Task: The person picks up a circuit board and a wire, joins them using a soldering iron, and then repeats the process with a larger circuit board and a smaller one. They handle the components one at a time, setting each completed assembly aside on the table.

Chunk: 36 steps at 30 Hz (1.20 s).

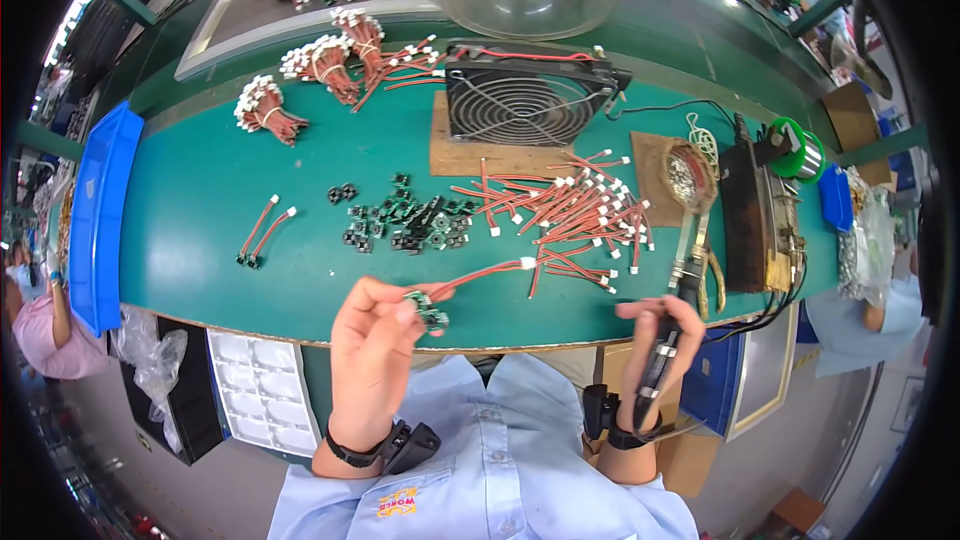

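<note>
1. The left hand, in front of and to the left of the fan, has its thumb and fingers pinched together on a small green circuit board.
2. The circuit board sits at the fingertips; a red wire stretches from there toward the fan's front, ending in a white plug. I cannot tell whether wire and board are joined.
3. The right hand, in front of and to the right of the fan, is curled around a soldering iron, well apart from the circuit board. Where its tip ends is unclear.
4. On the table, loose boards lie front-left of the fan, and a pile of plugged wires front-right.
5. Tied wire bundles lie left of the fan; a solder spool stands to its right.
</note>
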Each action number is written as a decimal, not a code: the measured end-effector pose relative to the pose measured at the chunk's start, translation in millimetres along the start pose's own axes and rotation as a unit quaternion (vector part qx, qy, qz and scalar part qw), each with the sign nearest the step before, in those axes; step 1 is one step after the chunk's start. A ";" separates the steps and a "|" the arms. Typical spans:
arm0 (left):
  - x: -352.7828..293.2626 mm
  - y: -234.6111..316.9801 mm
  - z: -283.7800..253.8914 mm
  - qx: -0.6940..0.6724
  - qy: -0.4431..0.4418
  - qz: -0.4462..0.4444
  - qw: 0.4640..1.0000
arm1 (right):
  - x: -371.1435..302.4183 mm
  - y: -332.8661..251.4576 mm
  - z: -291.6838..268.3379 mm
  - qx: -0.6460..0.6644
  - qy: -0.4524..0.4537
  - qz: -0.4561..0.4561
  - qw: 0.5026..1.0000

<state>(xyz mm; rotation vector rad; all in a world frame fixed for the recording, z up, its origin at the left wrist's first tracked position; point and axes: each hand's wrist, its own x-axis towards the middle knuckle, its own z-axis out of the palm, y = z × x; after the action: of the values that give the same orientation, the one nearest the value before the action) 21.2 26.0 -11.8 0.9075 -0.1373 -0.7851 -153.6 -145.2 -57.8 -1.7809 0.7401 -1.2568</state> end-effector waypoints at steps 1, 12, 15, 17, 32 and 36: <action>-0.1 -2.1 -5.2 0.005 0.014 0.004 1.000 | -1.3 -6.9 10.1 -0.043 -0.022 0.020 0.999; -2.4 -10.8 -9.4 0.085 0.046 0.021 0.995 | 25.5 -11.8 57.3 -0.327 -0.161 -0.188 0.912; 2.0 -9.1 -7.6 0.119 0.042 0.023 0.992 | 29.1 -9.5 62.1 -0.341 -0.180 -0.205 0.900; 3.2 -9.6 -8.5 0.131 0.033 0.022 0.991 | 31.4 -10.5 63.0 -0.352 -0.177 -0.222 0.892; -4.0 -17.0 -7.7 0.187 0.006 0.016 0.982 | 38.9 -14.3 39.5 -0.206 -0.130 -0.157 0.957; -3.6 -21.6 -4.2 0.222 -0.003 0.035 0.974 | 39.4 -27.0 44.1 -0.080 -0.015 -0.147 0.986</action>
<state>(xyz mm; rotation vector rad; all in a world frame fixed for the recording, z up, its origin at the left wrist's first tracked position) 8.4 23.2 -29.9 1.3154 -0.3584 -0.7013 -98.7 -151.7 -23.6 -2.0940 0.5879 -1.3904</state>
